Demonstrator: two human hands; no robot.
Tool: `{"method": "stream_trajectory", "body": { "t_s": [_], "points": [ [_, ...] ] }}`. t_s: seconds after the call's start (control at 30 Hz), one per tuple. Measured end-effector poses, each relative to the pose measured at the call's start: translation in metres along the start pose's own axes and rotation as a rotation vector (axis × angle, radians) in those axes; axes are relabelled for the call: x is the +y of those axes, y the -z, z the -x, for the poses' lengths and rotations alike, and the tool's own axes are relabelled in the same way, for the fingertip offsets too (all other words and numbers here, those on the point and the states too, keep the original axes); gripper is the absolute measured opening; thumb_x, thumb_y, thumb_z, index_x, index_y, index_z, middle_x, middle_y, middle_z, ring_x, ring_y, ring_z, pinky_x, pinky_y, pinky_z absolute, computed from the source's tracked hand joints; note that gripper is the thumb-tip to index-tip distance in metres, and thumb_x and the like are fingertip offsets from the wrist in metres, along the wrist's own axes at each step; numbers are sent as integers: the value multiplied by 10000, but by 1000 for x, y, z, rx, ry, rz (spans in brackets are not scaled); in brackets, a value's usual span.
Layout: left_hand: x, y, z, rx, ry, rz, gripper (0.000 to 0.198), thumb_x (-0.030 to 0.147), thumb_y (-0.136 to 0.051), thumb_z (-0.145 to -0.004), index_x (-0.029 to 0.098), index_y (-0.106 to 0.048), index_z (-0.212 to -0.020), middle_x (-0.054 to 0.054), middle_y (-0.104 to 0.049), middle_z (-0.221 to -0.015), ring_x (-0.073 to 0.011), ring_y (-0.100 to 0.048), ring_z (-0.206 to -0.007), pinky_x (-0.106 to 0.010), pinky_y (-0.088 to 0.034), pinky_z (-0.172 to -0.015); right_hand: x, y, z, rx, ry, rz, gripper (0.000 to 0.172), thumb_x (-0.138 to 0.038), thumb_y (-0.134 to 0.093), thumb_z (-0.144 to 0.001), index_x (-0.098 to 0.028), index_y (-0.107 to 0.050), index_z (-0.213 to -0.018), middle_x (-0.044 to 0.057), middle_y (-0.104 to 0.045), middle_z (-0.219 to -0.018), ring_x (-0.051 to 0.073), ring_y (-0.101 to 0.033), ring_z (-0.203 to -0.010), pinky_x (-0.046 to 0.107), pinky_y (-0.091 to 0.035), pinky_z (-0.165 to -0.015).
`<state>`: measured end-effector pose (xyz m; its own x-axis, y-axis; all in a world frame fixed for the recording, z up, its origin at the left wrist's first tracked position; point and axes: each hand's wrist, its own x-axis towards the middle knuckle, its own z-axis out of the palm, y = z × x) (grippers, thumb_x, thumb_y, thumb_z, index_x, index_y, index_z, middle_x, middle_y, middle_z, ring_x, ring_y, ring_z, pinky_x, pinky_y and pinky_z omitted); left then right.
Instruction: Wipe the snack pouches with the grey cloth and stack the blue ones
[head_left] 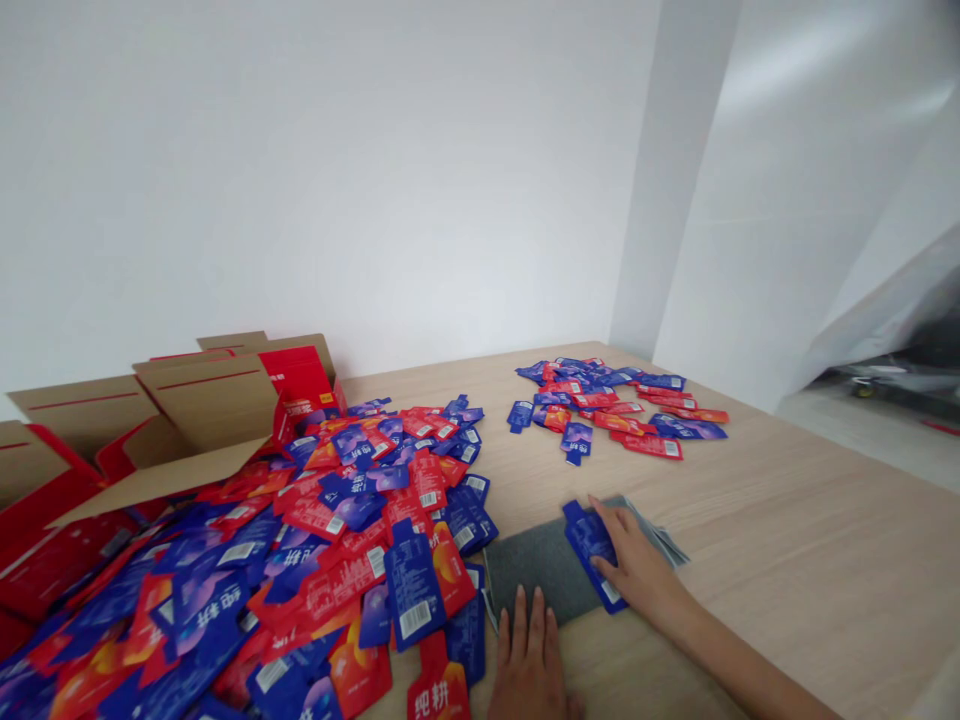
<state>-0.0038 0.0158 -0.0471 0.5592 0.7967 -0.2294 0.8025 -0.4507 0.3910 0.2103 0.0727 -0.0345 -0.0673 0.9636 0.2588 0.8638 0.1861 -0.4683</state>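
Note:
My right hand (637,565) lies on a blue packet (589,540), fingers pressed down on it, over a grey mat (536,565) on the wooden table (787,560). My left hand (529,655) rests flat on the table at the mat's near edge, fingers stretched out and holding nothing. A large heap of red and blue packets (300,560) spreads to the left of both hands. A smaller spread of the same packets (611,405) lies farther back on the right.
Open red-and-brown cardboard boxes (195,410) stand at the back left behind the heap. A white wall runs behind the table, with a corner pillar at the right. Thin silvery sheets (660,540) poke out from under the mat's right side.

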Motion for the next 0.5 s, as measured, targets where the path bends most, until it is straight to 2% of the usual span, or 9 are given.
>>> {"method": "stream_trajectory", "body": {
  "t_s": [0.1,0.2,0.27,0.4,0.5],
  "points": [
    [-6,-5,-2,-9,-15,-36,668,275,-452,-798,105,-220,-1401,-123,-96,-1455,-335,-80,-1333,-522,-173,-1070,-31,14,3,13,104,-105,585,-198,-431,-819,-219,-286,-1386,107,-505,-1207,208,-513,-1090,386,-422,-947],
    [-12,-15,-5,36,-39,-98,674,238,-459,-787,129,-212,-1404,-111,-124,-1456,-332,-121,-1331,-514,-218,-1058,-48,13,8,-34,211,-130,458,-305,-377,-894,-229,-372,-1346,102,-502,-1266,208,-490,-1142,402,-404,-978],
    [-17,-26,-8,102,-44,-131,671,226,-463,-780,137,-225,-1402,-108,-157,-1452,-334,-157,-1327,-514,-250,-1046,-47,-2,13,-68,264,-70,444,-321,-353,-910,-207,-405,-1335,105,-477,-1321,211,-440,-1212,399,-372,-1016],
    [-30,-47,-16,203,-87,-186,679,235,-486,-758,126,-269,-1393,-122,-237,-1433,-352,-256,-1298,-499,-327,-1008,-31,-48,21,-109,379,112,448,-293,-334,-917,-195,-402,-1349,101,-399,-1397,230,-353,-1288,409,-366,-1022],
    [-31,-50,-17,230,-116,-209,694,235,-502,-744,140,-278,-1394,-123,-276,-1423,-360,-302,-1279,-500,-355,-985,-25,-67,13,-79,416,195,451,-250,-329,-912,-181,-393,-1354,103,-346,-1423,235,-290,-1319,426,-344,-1035]
  ]
}}
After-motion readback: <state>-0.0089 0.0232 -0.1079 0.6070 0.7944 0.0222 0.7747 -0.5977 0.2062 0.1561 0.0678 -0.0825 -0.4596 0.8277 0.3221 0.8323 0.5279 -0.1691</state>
